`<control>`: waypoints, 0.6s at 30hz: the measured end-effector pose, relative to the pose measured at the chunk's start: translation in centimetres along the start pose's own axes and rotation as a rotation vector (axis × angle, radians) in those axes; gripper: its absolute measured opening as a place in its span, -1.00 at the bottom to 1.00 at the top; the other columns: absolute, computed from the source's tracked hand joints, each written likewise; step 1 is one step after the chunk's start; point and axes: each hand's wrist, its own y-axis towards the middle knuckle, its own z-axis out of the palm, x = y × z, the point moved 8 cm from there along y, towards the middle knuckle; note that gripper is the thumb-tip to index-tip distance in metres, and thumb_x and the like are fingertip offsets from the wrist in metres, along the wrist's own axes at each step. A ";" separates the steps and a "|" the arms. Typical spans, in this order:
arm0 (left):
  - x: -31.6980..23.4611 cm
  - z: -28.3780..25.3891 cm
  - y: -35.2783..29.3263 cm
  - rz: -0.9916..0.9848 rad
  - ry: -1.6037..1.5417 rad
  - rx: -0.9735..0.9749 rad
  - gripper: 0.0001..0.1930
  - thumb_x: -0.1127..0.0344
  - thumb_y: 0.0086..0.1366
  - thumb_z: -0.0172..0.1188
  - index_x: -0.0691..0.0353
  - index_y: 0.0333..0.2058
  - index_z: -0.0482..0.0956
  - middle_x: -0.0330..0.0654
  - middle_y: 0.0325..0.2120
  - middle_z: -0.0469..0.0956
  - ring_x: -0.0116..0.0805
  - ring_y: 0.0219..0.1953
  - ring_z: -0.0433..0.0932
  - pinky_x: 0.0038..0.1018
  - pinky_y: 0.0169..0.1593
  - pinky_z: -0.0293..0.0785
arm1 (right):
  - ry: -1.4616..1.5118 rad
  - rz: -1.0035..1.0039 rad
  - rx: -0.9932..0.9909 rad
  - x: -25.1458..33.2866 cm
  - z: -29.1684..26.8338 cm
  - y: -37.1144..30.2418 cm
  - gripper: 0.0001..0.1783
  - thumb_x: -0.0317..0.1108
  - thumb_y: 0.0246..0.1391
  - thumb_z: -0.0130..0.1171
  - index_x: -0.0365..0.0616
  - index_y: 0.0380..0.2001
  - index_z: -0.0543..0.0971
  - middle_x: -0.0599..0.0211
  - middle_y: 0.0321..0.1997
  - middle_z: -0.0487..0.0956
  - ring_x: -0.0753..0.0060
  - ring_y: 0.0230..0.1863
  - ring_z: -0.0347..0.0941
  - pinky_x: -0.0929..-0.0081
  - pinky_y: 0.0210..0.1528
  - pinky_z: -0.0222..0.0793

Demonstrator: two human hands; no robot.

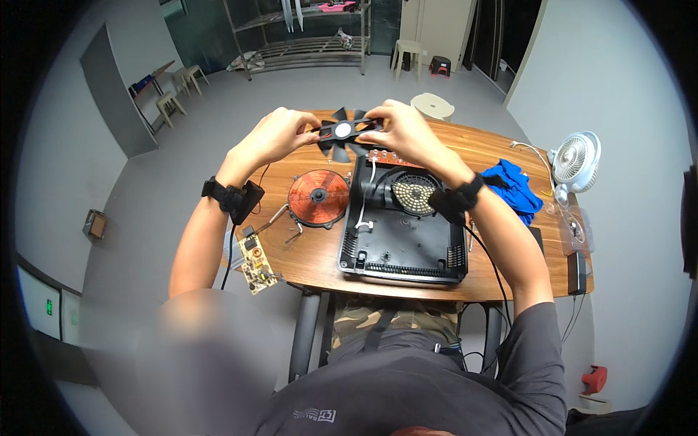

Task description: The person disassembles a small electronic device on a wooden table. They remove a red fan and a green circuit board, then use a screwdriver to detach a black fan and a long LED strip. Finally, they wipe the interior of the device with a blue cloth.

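Observation:
A black cooling fan (342,131) with several blades and a narrow bracket is raised over the far side of the table. My left hand (282,134) pinches the left end of its bracket, and my right hand (404,131) grips the right end. A pale round label sits on the fan's hub. Below my right hand lies an opened black appliance housing (407,243), with a round vent in it and a white wire across it. Left of the housing, a copper-coloured coil disc (309,200) lies flat. Nearer to me, a circuit board (256,263) rests at the table's left edge.
The wooden table (305,261) has a curved edge. On its right are a blue cloth (516,192), a small light-blue fan (578,161) and a black power adapter (576,272). A pale round stool (432,107) stands beyond it. Cables hang from both my wrist straps.

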 end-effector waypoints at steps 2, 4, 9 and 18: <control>4.4 1.1 0.0 -0.064 0.038 0.033 -0.73 0.23 0.28 0.36 0.25 -0.11 0.71 0.00 -0.59 0.56 -0.11 -0.55 0.51 -0.22 -0.37 0.40 | -0.035 -0.014 0.090 -0.3 4.2 2.4 -0.53 -0.08 -0.02 0.48 -0.18 -0.12 0.71 -0.02 -0.15 0.65 -0.06 -0.06 0.61 0.15 -0.01 0.52; 9.1 3.4 0.8 -0.063 0.073 0.035 -0.71 0.19 0.26 0.37 0.24 -0.13 0.72 0.02 -0.54 0.61 -0.06 -0.49 0.59 -0.21 -0.33 0.47 | -0.063 0.021 0.139 -1.9 8.4 4.2 -0.53 -0.08 -0.03 0.47 -0.16 -0.12 0.71 -0.03 -0.18 0.69 -0.10 -0.07 0.63 0.10 -0.01 0.54; 14.9 9.0 3.4 -0.239 0.075 0.182 -0.75 0.24 0.18 0.39 0.12 -0.16 0.76 -0.03 -0.33 0.73 -0.07 -0.19 0.70 -0.21 -0.06 0.60 | -0.195 0.153 0.261 -6.7 14.8 5.9 -0.52 0.00 -0.04 0.46 -0.12 -0.16 0.73 -0.02 -0.27 0.70 -0.08 -0.14 0.65 0.09 -0.09 0.56; 17.5 14.4 4.6 -0.246 -0.030 0.253 -0.77 0.29 0.20 0.40 0.23 -0.19 0.76 0.03 -0.36 0.72 -0.09 -0.24 0.70 -0.24 -0.10 0.57 | -0.221 0.239 0.380 -11.5 19.3 5.2 -0.53 0.03 -0.07 0.47 -0.07 -0.20 0.74 0.02 -0.24 0.71 -0.06 -0.12 0.65 0.10 -0.06 0.56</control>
